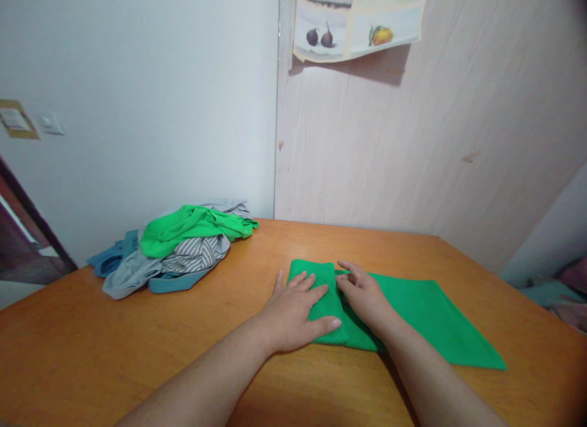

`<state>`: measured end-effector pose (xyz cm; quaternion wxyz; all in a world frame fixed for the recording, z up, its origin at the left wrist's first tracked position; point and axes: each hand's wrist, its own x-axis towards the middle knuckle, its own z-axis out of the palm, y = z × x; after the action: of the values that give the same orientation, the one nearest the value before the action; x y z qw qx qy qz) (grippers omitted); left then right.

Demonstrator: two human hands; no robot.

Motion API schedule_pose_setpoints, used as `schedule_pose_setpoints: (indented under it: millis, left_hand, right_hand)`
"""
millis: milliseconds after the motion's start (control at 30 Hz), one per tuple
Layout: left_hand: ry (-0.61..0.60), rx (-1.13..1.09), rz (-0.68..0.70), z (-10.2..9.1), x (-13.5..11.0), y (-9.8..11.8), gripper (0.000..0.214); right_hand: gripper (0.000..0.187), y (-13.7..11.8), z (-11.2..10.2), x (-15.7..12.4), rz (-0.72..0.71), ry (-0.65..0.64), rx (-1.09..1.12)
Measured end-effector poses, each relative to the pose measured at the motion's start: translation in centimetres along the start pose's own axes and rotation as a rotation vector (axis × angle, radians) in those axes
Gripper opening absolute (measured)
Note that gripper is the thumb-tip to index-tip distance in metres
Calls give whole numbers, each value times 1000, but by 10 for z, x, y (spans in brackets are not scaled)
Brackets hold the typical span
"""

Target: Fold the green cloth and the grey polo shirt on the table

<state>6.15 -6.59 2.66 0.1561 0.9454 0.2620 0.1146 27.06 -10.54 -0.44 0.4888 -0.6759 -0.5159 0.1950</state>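
A green cloth (419,311) lies flat on the table in front of me, its left end folded over into a thicker strip. My left hand (298,308) rests palm down on that folded strip, fingers spread and thumb pointing right. Just right of the fold's edge is my right hand (364,295), its index finger stretched out and the other fingers partly curled. Its thumb tip is close to the folded edge; whether it touches the cloth I cannot tell. Part of the cloth is hidden under both hands and the right forearm.
A heap of crumpled clothes sits at the table's back left, with a bright green garment (183,231) above a striped one (197,254) and blue-grey ones (132,274). The wooden table (137,347) meets the wall behind. A fruit poster (358,29) hangs above.
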Motion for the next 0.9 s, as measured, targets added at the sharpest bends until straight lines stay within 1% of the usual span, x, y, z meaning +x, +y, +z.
schedule_pose_setpoints:
  millis: [100, 200, 300, 367, 567, 767, 900]
  left_hand:
    - [-5, 2, -1, 0, 0, 0, 77]
    - [-2, 6, 2, 1, 0, -1, 77]
    - [-4, 9, 3, 2, 1, -2, 78]
    - [-11, 12, 4, 1, 1, -1, 78]
    - [-6, 24, 3, 0, 1, 0, 73]
    - [-26, 37, 3, 1, 1, 1, 77]
    - [-24, 32, -4, 1, 2, 1, 79]
  right_hand:
    - [42, -1, -1, 0, -29, -12, -50]
    - [29, -3, -3, -1, -54, -91, -67]
    - [28, -9, -4, -3, -98, -169, -57]
    - [30, -13, -5, -5, -109, -188, -76]
    - [34, -17, -4, -9, -131, -133, -138]
    - [32, -11, -4, -5, -181, -125, -308]
    - [37, -5, -6, -2, -212, -34, -456]
